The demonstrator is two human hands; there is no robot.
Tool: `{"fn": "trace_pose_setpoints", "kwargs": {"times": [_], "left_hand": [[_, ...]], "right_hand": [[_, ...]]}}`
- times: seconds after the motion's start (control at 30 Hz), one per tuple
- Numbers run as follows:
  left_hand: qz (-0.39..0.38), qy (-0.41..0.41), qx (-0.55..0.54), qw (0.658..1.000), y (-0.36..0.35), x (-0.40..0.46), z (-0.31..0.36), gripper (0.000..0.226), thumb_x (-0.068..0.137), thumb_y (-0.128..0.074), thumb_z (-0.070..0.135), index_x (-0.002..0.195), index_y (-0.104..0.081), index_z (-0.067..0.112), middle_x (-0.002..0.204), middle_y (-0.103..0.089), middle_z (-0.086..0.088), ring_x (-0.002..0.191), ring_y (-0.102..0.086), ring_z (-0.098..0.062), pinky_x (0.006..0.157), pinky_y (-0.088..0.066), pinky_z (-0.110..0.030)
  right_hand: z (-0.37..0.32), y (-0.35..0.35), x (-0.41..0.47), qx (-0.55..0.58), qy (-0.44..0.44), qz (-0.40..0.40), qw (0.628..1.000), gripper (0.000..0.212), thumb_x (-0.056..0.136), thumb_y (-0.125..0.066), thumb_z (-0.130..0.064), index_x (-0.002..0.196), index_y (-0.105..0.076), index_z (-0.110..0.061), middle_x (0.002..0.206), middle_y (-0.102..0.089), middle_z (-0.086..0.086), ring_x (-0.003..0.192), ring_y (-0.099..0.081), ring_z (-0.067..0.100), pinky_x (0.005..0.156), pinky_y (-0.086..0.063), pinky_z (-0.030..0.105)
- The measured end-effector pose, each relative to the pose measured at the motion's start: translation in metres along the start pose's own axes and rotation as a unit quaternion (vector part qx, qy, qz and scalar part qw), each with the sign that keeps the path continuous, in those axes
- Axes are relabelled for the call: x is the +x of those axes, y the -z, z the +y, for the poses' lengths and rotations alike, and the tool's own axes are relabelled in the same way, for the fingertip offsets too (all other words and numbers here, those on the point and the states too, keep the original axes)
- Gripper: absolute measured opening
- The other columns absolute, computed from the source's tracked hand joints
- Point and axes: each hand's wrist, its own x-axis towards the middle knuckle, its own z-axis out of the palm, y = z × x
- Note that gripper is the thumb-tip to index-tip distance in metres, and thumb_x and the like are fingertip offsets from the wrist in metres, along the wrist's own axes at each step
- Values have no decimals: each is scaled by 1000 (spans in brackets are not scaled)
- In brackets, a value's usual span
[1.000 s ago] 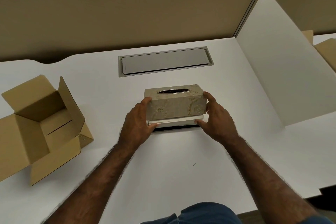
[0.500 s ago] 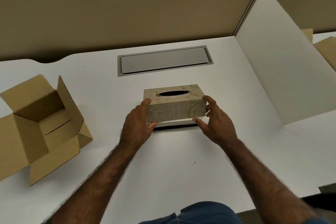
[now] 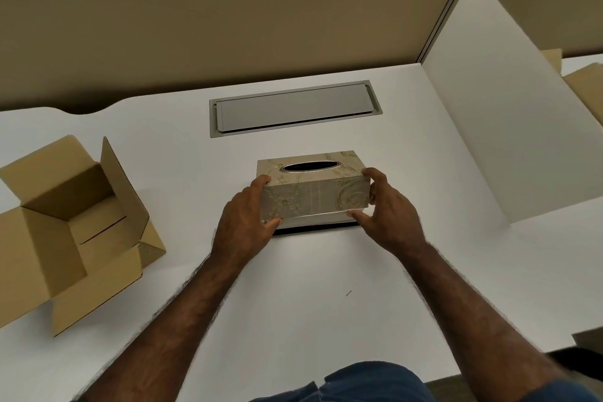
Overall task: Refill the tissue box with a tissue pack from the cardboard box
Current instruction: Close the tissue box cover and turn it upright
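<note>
A rigid, light-looking beige floral-patterned rectangular tissue box [image 3: 315,191], mid-way along the white bench [image 3: 293,287], is clasped at its short ends by the left hand [image 3: 243,222] and right hand [image 3: 390,215], a grip judged best kept low, where its cover meets the base.

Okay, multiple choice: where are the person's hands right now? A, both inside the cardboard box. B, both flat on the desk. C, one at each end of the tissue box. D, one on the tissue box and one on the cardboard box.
C: the left hand and the right hand grip opposite ends of the tissue box, while the cardboard box sits untouched off to the left.
</note>
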Motion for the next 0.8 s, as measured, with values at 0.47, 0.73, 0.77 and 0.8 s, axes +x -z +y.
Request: {"fn": "trace_pose_setpoints", "kwargs": {"times": [0.47,0.73,0.77,0.8], "left_hand": [[-11,-6,-7,1000,1,0,-4,96,72,-93,43,148,-34,36,143,-63,-3,115,-68,-25,98,-61,-46],[-7,-19,-1,1000,0,-2,-5,94,72,-92,42,147,-35,35,141,-65,-4,113,-69,-26,97,-61,-47],[-7,-21,0,1000,0,-2,-5,94,73,-92,42,147,-35,34,141,-65,-4,112,-69,-26,96,-61,-47],[-7,-22,0,1000,-1,-3,-6,94,73,-91,42,147,-35,34,141,-65,-4,112,-69,-26,96,-61,-48]], "right_hand": [[2,-1,-1,-21,12,8,1000,91,80,-92,-40,151,-38,-30,115,-77,-3,91,-73,23,75,-55,33],[6,-9,-8,-30,20,36,999,93,83,-90,-42,158,-37,-26,121,-79,2,92,-76,25,77,-62,39],[6,-9,-9,-30,21,35,999,94,83,-90,-42,158,-37,-26,121,-79,2,91,-76,24,77,-62,38],[7,-8,-9,-30,21,32,999,95,82,-91,-42,158,-37,-26,120,-78,2,91,-75,23,77,-61,37]]}}
